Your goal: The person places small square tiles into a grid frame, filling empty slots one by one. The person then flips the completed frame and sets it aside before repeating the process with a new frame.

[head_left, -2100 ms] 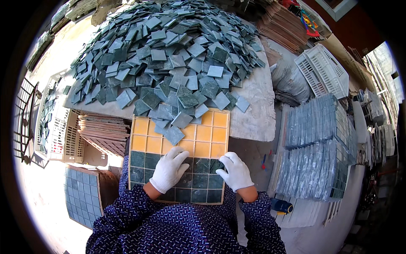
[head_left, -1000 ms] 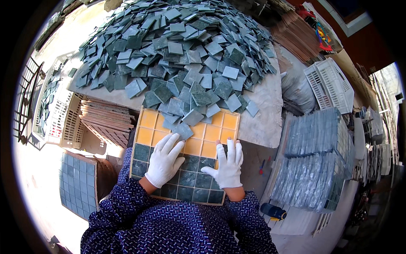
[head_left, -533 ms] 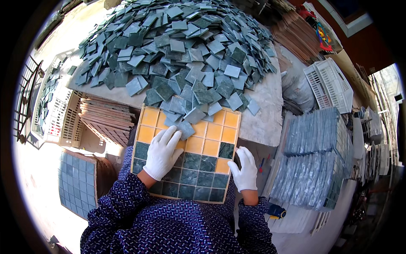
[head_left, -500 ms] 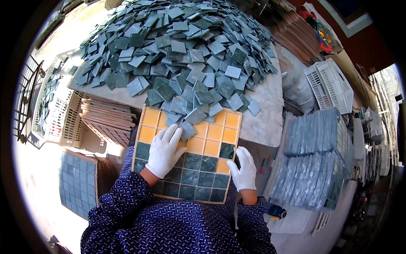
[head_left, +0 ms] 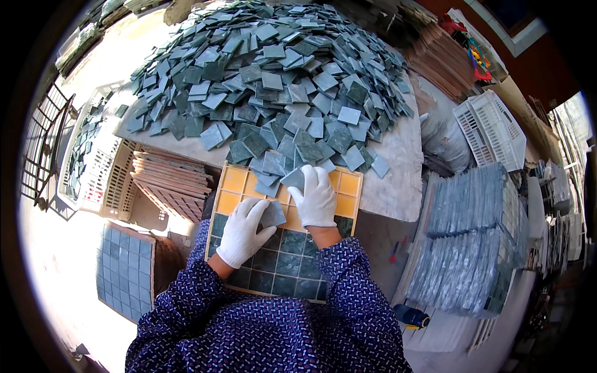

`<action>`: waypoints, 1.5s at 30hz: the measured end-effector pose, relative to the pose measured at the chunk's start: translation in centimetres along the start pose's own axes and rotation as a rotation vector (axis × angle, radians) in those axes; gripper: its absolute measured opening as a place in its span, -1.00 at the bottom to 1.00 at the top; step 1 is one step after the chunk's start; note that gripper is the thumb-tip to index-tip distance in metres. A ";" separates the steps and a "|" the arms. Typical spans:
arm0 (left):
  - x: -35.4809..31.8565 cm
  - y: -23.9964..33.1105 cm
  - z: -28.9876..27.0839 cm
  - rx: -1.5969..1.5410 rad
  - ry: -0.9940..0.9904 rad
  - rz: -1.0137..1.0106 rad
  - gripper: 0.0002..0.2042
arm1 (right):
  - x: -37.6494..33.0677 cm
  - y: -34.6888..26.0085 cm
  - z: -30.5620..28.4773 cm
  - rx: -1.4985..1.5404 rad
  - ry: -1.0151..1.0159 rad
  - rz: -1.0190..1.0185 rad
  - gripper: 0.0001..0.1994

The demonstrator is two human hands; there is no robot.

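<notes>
A yellow gridded tray (head_left: 229, 202) lies before me, its near rows filled with dark green square stone tiles (head_left: 278, 261). Several of its far squares show bare yellow. My white-gloved left hand (head_left: 241, 235) is closed on a grey-green tile (head_left: 273, 215) over the tray's middle. Beside it, my gloved right hand (head_left: 316, 198) pinches another tile (head_left: 293, 179) at the tray's far part. Loose tiles (head_left: 273, 163) spill from the big heap (head_left: 267, 81) onto the tray's far edge. My right hand hides some of the squares below it.
The heap rests on a pale table (head_left: 398, 186). On the left stand stacked trays (head_left: 171, 177), a plastic crate (head_left: 115, 177) and a tiled block (head_left: 124, 267). Plastic-wrapped tile sheets (head_left: 460, 242) and white crates (head_left: 491, 127) are on the right, with a dark blue tool (head_left: 411, 316) near them.
My right hand has left the tray's right edge and moved up and left onto a tile. The left hand now holds its tile a little lower. The bare square near the right edge is hidden.
</notes>
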State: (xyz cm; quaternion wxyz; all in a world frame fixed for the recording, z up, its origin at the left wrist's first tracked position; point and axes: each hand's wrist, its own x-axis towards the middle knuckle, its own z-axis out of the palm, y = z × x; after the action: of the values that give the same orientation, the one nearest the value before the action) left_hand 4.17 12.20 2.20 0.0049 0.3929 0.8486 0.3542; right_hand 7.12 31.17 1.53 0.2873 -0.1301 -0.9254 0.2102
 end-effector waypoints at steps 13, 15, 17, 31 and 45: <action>-2.5 0.5 -0.6 -0.178 -0.042 -0.041 -0.47 | -11.6 4.5 -13.6 -0.015 -0.430 0.041 -0.54; -2.4 0.5 -0.3 -0.178 -0.064 -0.043 -0.46 | -11.7 5.1 -14.0 0.015 -0.450 0.209 -0.46; -2.3 0.9 -0.3 -0.159 -0.084 -0.017 -0.45 | -10.6 4.5 -13.7 0.012 -0.495 0.116 -0.45; -2.0 1.2 -0.2 -0.180 -0.129 0.048 -0.47 | -10.4 4.9 -12.7 -0.084 -0.558 -0.074 -0.58; 3.3 2.8 5.2 -0.151 -0.279 0.315 -0.49 | -7.8 4.8 -11.9 0.221 -0.308 0.241 -0.64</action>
State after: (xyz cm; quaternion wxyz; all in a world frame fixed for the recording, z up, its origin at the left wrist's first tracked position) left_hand 5.24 18.77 0.90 0.0964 0.5643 0.7389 0.3554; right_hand 20.90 36.32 4.51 0.1279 -0.1738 -0.9074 0.3606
